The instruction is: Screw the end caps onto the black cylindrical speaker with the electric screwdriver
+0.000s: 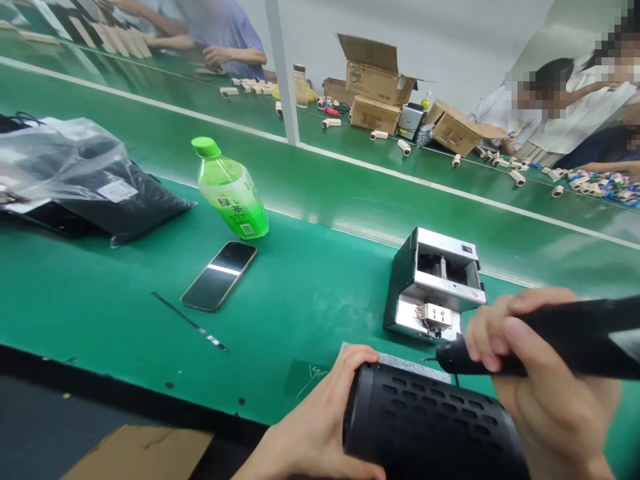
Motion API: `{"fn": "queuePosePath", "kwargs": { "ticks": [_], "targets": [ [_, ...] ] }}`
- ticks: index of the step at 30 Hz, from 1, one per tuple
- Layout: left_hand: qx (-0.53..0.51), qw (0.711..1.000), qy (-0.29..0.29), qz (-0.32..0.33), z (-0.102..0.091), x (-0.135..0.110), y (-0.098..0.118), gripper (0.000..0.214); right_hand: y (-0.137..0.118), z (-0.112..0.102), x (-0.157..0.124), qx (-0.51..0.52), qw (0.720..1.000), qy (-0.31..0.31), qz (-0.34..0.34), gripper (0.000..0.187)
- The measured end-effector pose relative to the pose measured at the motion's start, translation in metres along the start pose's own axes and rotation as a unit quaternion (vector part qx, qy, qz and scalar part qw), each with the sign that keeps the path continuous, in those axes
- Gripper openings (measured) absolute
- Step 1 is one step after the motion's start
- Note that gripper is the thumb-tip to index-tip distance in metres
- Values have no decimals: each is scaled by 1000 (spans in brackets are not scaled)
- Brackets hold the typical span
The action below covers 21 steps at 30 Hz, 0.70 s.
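Observation:
My left hand [330, 413] is closed around the end of a black cylindrical housing [430, 420] with rows of slots, close in front of me. My right hand [540, 373] grips a black electric screwdriver [565, 333], whose bit points left, just above the far side of the housing. I cannot tell whether the bit touches anything. A grey, textured strip [415, 367] shows behind the housing. Beyond the screwdriver stands a silver and black screw feeder [435, 287] on the green tabletop [310, 293].
A green tea bottle [233, 190], a phone [219, 277] and a thin dark strip [190, 322] lie to the left, near a bagged black item [85, 180]. Cardboard boxes [375, 87], white camera housings [404, 147] and people [225, 40] are across the line.

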<state>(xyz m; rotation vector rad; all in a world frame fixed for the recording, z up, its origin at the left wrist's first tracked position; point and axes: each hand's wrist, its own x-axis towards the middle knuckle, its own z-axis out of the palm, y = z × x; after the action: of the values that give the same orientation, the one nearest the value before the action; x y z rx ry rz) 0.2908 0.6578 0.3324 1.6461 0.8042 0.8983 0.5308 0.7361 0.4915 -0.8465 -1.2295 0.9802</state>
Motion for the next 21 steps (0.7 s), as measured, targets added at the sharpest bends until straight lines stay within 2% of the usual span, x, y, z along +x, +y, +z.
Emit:
{"fn": "queuePosePath", "kwargs": {
  "ticks": [6,10,21],
  "targets": [
    [-6,1000,-13,8,1,-6,-8,131,-22,1,-13,16,999,-22,23,15],
    [1,1000,-19,10,0,-5,-8,129,-22,-6,-13,5,997,-70,-19,9],
    [-2,1000,-3,9,3,-5,-3,128,-23,-7,-18,-33,995,-95,-21,5]
  ]
}}
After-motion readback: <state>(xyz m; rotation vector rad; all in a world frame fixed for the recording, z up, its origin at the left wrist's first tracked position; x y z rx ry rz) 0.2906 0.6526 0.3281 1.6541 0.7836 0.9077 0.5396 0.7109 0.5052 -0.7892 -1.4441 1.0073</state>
